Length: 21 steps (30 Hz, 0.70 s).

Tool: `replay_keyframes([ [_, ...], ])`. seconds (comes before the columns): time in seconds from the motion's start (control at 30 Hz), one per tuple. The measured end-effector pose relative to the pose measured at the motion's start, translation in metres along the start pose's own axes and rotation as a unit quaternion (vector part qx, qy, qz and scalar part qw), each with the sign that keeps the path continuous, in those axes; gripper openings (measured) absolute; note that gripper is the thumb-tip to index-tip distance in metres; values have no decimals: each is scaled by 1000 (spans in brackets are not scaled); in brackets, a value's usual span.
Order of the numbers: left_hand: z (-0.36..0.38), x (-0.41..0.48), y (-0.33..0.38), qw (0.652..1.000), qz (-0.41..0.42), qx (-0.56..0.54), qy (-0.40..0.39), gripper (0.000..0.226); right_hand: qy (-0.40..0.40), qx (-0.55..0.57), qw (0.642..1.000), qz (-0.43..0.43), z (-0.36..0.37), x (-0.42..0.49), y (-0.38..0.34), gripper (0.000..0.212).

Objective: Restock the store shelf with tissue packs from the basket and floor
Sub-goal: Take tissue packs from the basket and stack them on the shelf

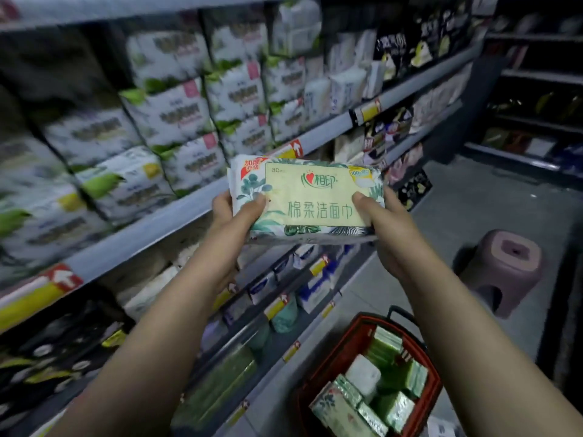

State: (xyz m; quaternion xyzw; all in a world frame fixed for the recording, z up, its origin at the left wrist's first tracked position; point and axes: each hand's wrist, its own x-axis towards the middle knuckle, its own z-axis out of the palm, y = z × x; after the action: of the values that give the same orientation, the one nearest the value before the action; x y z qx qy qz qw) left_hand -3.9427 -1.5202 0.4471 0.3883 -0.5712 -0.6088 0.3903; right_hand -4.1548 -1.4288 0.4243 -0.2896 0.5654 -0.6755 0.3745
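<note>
Status: pack (pixel 310 197) is up in the air, front face to camera, level with the shelf (pixel 164 219) edge and just out from it. Left hand (pixel 232 212) pinches its left end and right hand (pixel 389 222) its right end. Each thumb presses on the front; the fingers are curled behind the pack, mostly hidden. Pack sits roughly level, slightly tilted. Shelf above the rail is stacked with white-green stock (pixel 176 115), blurred. Basket (pixel 350 345), red, sits on the floor (pixel 473 200) below the right forearm, holding green and white packs (pixel 388 367). Stool (pixel 504 263) stands on the floor to the right, apart from the basket.
</note>
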Motion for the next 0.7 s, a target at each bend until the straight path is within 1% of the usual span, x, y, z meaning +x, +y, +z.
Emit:
replay_keyframes([
  [0.03, -8, -7, 17, 1000, 19, 3, 13, 49, -18, 0, 1000, -10, 12, -4, -13, 73],
  [0.07, -16, -14, 33, 999, 35, 8, 24, 51, -32, 3, 999, -20, 23, -8, -26, 74],
  [0.13, -31, -29, 61, 996, 73, 25, 46, 52, -48, 17, 998, -46, 45, -15, -48, 57],
  [0.17, -39, -38, 74, 993, 92, 36, 60, 50, -50, 22, 997, -54, 56, -19, -58, 53],
  [0.27, -66, -60, 108, 984, 141, 55, 92, 41, -73, 38, 993, -81, 90, -33, -84, 74],
  [0.37, -99, -82, 139, 973, 187, 63, 123, 37, -101, 49, 988, -109, 131, -54, -105, 86],
  [0.4, -111, -89, 148, 969, 199, 67, 128, 41, -107, 52, 986, -119, 144, -57, -109, 89],
  [0.47, -134, -105, 165, 966, 212, 68, 134, 57, -131, 51, 980, -143, 171, -71, -120, 96],
  [0.5, -145, -114, 174, 964, 214, 69, 140, 61, -141, 55, 977, -150, 184, -77, -124, 98],
  [0.53, -157, -123, 181, 962, 219, 70, 146, 60, -149, 61, 974, -156, 197, -84, -128, 96],
  [0.6, -178, -141, 194, 958, 228, 76, 155, 50, -158, 65, 971, -169, 221, -99, -137, 95],
  [0.7, -208, -166, 208, 950, 245, 97, 165, 52, -187, 62, 964, -180, 256, -122, -148, 95],
])
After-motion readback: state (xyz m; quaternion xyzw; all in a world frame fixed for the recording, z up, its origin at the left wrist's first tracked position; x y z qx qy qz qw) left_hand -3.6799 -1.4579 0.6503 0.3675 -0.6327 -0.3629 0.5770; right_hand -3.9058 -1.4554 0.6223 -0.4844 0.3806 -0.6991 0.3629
